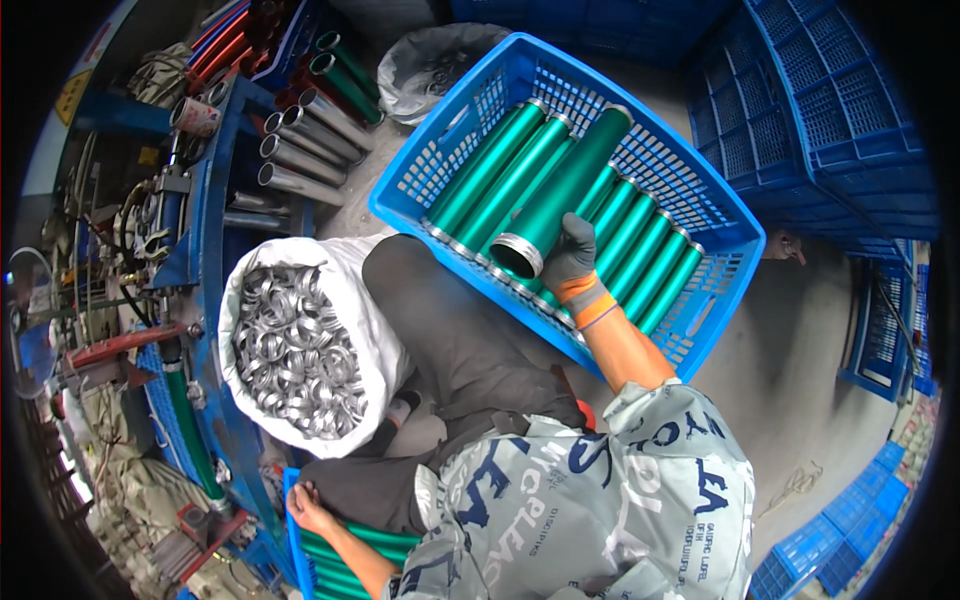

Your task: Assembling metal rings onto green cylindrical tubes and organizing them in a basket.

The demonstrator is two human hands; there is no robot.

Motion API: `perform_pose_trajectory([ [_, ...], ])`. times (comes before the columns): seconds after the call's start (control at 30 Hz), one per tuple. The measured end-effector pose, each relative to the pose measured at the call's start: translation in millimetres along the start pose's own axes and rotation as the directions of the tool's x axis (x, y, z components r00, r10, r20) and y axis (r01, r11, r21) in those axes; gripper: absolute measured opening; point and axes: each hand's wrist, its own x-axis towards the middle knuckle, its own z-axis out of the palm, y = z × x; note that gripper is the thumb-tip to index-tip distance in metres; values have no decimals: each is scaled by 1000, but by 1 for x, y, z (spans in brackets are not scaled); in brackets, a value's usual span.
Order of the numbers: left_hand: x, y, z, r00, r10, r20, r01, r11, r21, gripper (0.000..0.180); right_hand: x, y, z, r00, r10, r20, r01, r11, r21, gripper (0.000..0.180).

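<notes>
Green and glossy, one tube [572,180] is clamped in the person's gloved right hand [576,255], slanting above the row of tubes [487,165] in a blue crate [450,115]; the bare left hand [312,508] lies beside a lower crate [297,550], and I cannot tell whether it grips anything; a white sack [375,320] of metal rings [295,350] stands by the leg [430,300].

Gray concrete floor [805,340] around you; stacked blue plastic crates [840,90] on your right, blue metal machine frame [208,165] left.
</notes>
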Motion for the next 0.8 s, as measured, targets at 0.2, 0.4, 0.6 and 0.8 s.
perform_pose_trajectory([
  [0.2, -3, -2, 2, 1000, -15, 3, 15, 1000, 0, 54, 1, 0, -8, 998, 40, 45, -40, 999, 1, 70],
  [0.4, -7, 4, 4, 1000, 8, -3, -8, 1000, 2, 54, 22, 0, -69, 876, 114, -468, -434, 609, -664, 61],
  [0.6, -3, 4, 5, 999, 38, -13, -38, 999, 2, 53, 41, 18, -126, 759, 136, -637, -651, 209, -730, 60],
  [0.8, -1, -2, 0, 999, 49, 14, -49, 999, -8, 56, 55, 44, -112, 592, 218, -776, -801, 51, -597, 82],
])
